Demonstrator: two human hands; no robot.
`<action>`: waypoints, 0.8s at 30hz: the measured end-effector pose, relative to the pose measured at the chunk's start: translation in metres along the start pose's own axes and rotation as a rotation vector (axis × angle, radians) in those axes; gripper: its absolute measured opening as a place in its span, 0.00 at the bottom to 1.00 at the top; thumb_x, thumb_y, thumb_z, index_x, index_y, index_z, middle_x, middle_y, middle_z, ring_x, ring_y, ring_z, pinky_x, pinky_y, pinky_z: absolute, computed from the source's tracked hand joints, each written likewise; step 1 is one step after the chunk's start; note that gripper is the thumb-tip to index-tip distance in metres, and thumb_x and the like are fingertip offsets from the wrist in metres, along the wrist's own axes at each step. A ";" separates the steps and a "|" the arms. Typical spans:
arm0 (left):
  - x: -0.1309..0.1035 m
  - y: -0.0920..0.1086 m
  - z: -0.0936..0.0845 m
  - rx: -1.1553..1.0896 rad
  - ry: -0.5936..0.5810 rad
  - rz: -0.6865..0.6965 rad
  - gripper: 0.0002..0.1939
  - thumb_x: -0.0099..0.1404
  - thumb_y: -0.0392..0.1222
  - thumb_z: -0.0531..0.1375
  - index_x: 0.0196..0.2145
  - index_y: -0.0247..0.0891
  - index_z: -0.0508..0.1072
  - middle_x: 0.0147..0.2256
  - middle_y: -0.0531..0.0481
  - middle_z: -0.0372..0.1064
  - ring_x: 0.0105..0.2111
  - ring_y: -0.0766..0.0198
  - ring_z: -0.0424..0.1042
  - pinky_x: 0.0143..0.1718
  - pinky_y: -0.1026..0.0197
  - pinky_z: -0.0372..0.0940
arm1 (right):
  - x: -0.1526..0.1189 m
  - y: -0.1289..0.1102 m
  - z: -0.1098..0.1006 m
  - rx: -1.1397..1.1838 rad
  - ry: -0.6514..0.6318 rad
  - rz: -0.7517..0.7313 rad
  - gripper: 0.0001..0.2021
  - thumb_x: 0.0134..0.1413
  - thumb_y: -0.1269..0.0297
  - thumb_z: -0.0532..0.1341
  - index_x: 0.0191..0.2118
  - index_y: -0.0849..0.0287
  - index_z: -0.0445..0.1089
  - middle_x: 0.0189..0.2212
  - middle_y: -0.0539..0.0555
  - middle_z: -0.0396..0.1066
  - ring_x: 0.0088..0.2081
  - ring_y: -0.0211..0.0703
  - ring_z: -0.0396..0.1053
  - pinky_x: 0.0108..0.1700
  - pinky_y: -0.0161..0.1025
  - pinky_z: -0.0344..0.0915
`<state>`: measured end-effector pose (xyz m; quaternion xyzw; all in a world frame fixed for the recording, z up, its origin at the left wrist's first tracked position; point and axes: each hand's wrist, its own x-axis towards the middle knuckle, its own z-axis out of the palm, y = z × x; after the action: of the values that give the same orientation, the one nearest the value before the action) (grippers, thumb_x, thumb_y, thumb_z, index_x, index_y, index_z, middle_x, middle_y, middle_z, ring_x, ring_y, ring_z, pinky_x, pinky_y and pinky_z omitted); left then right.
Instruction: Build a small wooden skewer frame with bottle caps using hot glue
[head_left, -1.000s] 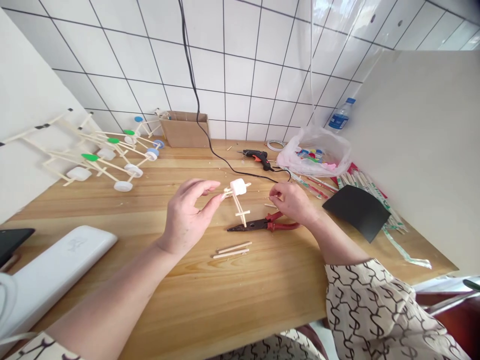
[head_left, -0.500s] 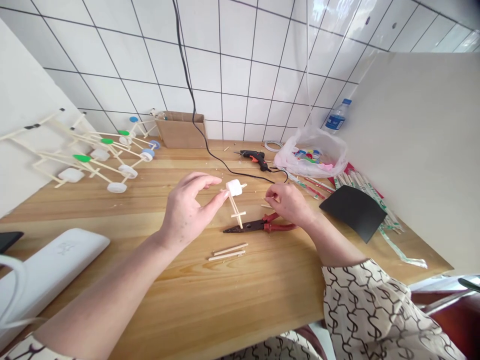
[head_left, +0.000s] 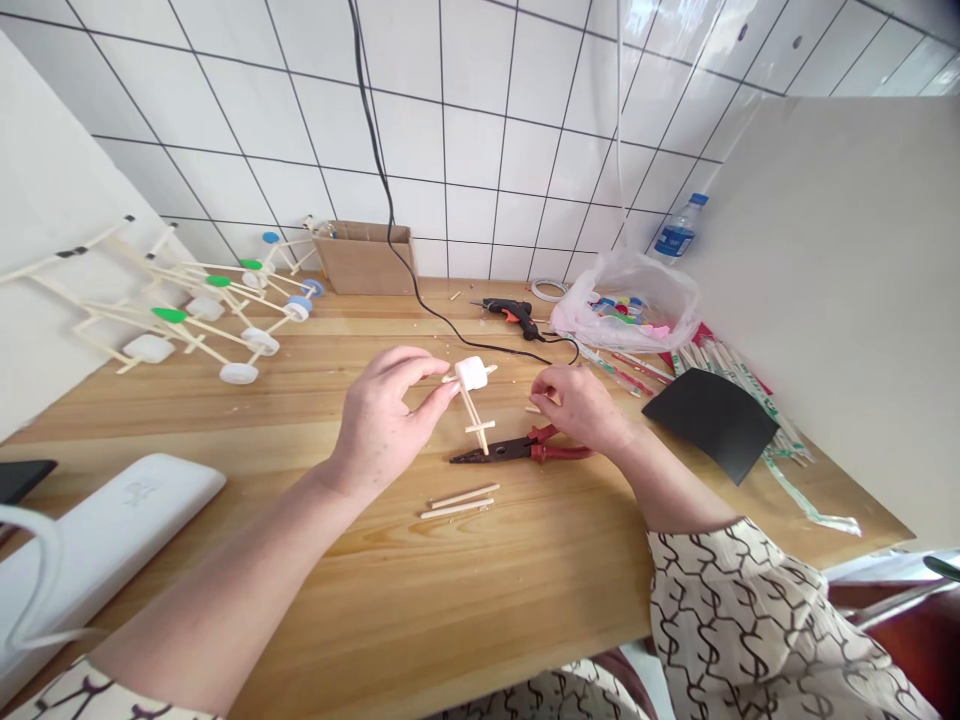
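Observation:
My left hand (head_left: 390, 415) pinches a small stick frame (head_left: 472, 415) near its top, beside a white wheel-like piece (head_left: 472, 373). The frame hangs tilted over the jaws of red-handled pliers (head_left: 517, 450) on the wooden table. To the right, my right hand (head_left: 577, 405) is closed above the pliers' handles, its fingertips pressed together; whatever they hold, if anything, is too small to make out. Two loose sticks (head_left: 459, 501) lie in front of the pliers.
Stick-built models with wheels (head_left: 187, 300) stand at the left, near a cardboard box (head_left: 365, 262). Behind the pliers lies a glue gun (head_left: 514, 314). At right are a plastic bag of caps (head_left: 626, 305), a bottle (head_left: 677, 232), a black sheet (head_left: 711, 420) and a white device (head_left: 127, 540) at left.
My left hand has tipped the stick frame slightly, and a stick end now shows left of the white piece. The whole view has shifted a little. My right hand keeps its pose.

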<state>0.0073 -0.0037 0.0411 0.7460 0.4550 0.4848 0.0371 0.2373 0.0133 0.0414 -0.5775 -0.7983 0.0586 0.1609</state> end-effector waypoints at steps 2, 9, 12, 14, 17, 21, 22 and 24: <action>0.000 -0.001 0.000 -0.005 0.003 0.015 0.07 0.61 0.42 0.58 0.32 0.37 0.74 0.35 0.48 0.72 0.37 0.62 0.72 0.43 0.60 0.66 | 0.000 0.000 0.000 -0.003 0.000 0.000 0.04 0.51 0.72 0.59 0.29 0.60 0.72 0.31 0.55 0.74 0.33 0.41 0.69 0.36 0.35 0.60; 0.001 -0.004 0.002 0.005 0.025 0.092 0.05 0.61 0.39 0.58 0.31 0.36 0.73 0.34 0.49 0.71 0.35 0.63 0.72 0.41 0.60 0.67 | 0.000 -0.002 0.000 -0.019 -0.007 0.001 0.04 0.50 0.72 0.60 0.28 0.59 0.72 0.30 0.53 0.74 0.32 0.39 0.69 0.36 0.34 0.60; 0.001 -0.005 0.002 0.000 0.036 0.122 0.05 0.61 0.38 0.59 0.30 0.36 0.73 0.33 0.48 0.71 0.35 0.63 0.72 0.40 0.60 0.67 | 0.000 -0.001 0.000 -0.025 -0.007 -0.004 0.04 0.51 0.72 0.60 0.29 0.60 0.72 0.30 0.53 0.74 0.31 0.38 0.69 0.36 0.34 0.60; 0.001 -0.005 0.002 -0.004 0.038 0.132 0.05 0.61 0.38 0.59 0.30 0.36 0.73 0.33 0.49 0.71 0.35 0.63 0.72 0.40 0.60 0.67 | 0.000 -0.001 0.001 -0.029 -0.007 -0.008 0.04 0.51 0.72 0.60 0.29 0.60 0.72 0.30 0.53 0.74 0.31 0.38 0.69 0.36 0.34 0.60; 0.001 -0.005 0.002 -0.007 0.043 0.145 0.05 0.61 0.37 0.59 0.30 0.36 0.74 0.33 0.49 0.71 0.34 0.64 0.72 0.40 0.60 0.67 | 0.001 0.000 0.002 -0.034 -0.010 -0.006 0.04 0.51 0.72 0.60 0.29 0.60 0.72 0.29 0.53 0.74 0.31 0.39 0.68 0.35 0.34 0.59; 0.001 -0.006 0.002 -0.011 0.052 0.161 0.05 0.61 0.37 0.59 0.30 0.35 0.74 0.33 0.48 0.71 0.34 0.64 0.71 0.40 0.60 0.67 | 0.001 0.000 0.002 -0.037 -0.017 -0.002 0.04 0.51 0.71 0.60 0.29 0.60 0.72 0.30 0.53 0.74 0.31 0.38 0.69 0.36 0.34 0.59; 0.001 -0.006 0.002 -0.012 0.053 0.163 0.05 0.61 0.37 0.59 0.30 0.35 0.74 0.33 0.48 0.71 0.34 0.64 0.71 0.39 0.60 0.67 | 0.001 0.000 0.002 -0.037 -0.018 0.000 0.04 0.51 0.71 0.60 0.29 0.60 0.72 0.30 0.53 0.74 0.31 0.38 0.69 0.36 0.34 0.59; 0.001 -0.006 0.002 -0.014 0.052 0.165 0.05 0.61 0.37 0.59 0.30 0.35 0.74 0.33 0.48 0.71 0.33 0.64 0.71 0.39 0.61 0.68 | 0.001 0.000 0.002 -0.037 -0.022 0.001 0.04 0.51 0.71 0.60 0.29 0.60 0.72 0.30 0.54 0.74 0.31 0.39 0.69 0.36 0.34 0.59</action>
<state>0.0053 0.0013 0.0383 0.7679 0.3896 0.5084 -0.0095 0.2361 0.0140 0.0400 -0.5803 -0.8005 0.0502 0.1413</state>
